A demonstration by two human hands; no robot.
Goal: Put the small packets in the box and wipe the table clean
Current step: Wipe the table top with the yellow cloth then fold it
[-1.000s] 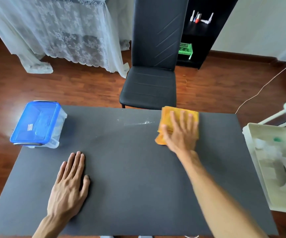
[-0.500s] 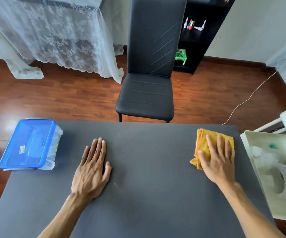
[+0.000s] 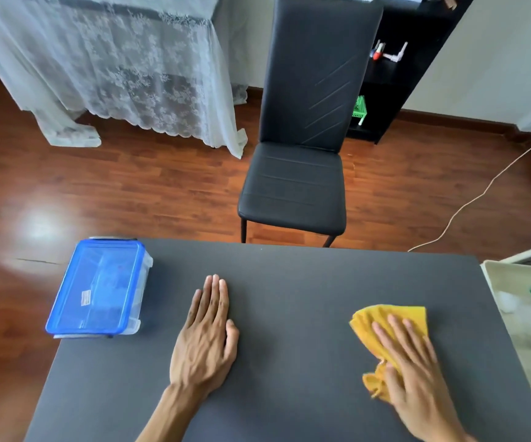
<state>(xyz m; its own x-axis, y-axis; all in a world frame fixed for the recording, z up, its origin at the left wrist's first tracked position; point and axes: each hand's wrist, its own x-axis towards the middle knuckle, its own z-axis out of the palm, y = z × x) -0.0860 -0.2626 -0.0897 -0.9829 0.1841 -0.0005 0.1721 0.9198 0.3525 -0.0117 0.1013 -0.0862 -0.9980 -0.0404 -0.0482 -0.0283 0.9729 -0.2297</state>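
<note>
A clear plastic box with a closed blue lid (image 3: 98, 288) stands at the far left corner of the dark grey table (image 3: 289, 298). My left hand (image 3: 206, 339) lies flat on the tabletop, palm down, fingers together, holding nothing. At the right side of the table my right hand (image 3: 414, 368) presses flat on a crumpled yellow cloth (image 3: 382, 320), which sticks out beyond the fingertips. No small packets lie loose on the table; the box contents are blurred through the lid.
A black chair (image 3: 299, 148) stands just beyond the far edge of the table. A white cart with a tray (image 3: 525, 314) sits against the right edge. A cable (image 3: 468, 205) runs over the wooden floor; a lace-covered table stands at the back left.
My right hand has dragged the yellow cloth from the far middle of the table to the right and then toward me. My left hand shifted forward and rightward on the tabletop.
</note>
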